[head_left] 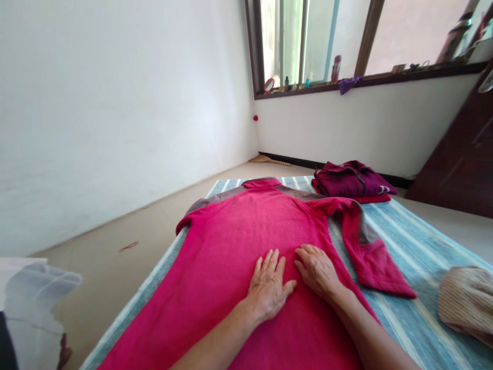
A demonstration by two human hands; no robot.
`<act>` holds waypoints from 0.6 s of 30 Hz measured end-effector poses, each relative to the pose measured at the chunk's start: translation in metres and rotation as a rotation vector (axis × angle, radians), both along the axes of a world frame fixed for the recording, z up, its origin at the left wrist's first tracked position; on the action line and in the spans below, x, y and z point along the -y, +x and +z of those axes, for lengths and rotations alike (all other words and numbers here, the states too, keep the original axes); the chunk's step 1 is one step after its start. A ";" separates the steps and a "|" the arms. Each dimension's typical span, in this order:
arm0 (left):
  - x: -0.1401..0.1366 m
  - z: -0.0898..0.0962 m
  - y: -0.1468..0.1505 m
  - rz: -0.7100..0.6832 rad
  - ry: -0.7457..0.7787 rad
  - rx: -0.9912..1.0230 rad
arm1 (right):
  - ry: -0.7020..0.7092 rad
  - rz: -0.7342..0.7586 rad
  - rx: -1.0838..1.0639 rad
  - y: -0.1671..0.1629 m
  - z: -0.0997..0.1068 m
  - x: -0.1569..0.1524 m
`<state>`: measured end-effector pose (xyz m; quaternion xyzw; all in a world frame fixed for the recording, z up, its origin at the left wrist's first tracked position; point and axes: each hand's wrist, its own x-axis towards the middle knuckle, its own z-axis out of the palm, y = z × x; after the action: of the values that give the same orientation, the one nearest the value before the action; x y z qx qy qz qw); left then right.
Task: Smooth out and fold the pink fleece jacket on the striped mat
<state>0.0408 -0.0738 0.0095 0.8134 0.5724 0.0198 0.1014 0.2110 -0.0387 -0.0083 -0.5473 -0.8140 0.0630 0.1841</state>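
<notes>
A bright pink jacket (pixel 227 241) with grey shoulder panels lies spread out on a blue striped bed cover (pixel 408 241). Its collar is at the far end, and one sleeve bends out to the right. My left hand (pixel 269 288) rests flat on the middle of the garment, fingers spread. Just right of it, my right hand (pixel 318 270) also lies on the cloth, its fingers loosely curved and nothing visible in them. The left sleeve hangs partly over the bed's left edge.
Folded purple and red clothes (pixel 354 180) are stacked at the far right corner. A beige knitted item (pixel 468 303) lies at the right. A white bag (pixel 31 303) stands on the floor at left. Small items and a purple cloth (pixel 348 85) sit on the windowsill; a dark door (pixel 458 154) is at right.
</notes>
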 end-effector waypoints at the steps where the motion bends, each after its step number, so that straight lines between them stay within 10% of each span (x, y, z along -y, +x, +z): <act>1: 0.001 -0.002 0.000 -0.003 0.010 0.002 | -0.002 -0.007 -0.007 0.000 0.001 0.000; 18: -0.001 -0.005 0.002 -0.009 0.063 -0.067 | -0.216 -0.402 0.040 0.077 0.031 0.012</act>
<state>0.0432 -0.0730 0.0043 0.8189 0.5711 0.0102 0.0565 0.2882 -0.0504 0.0228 -0.7160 -0.6807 0.1009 0.1173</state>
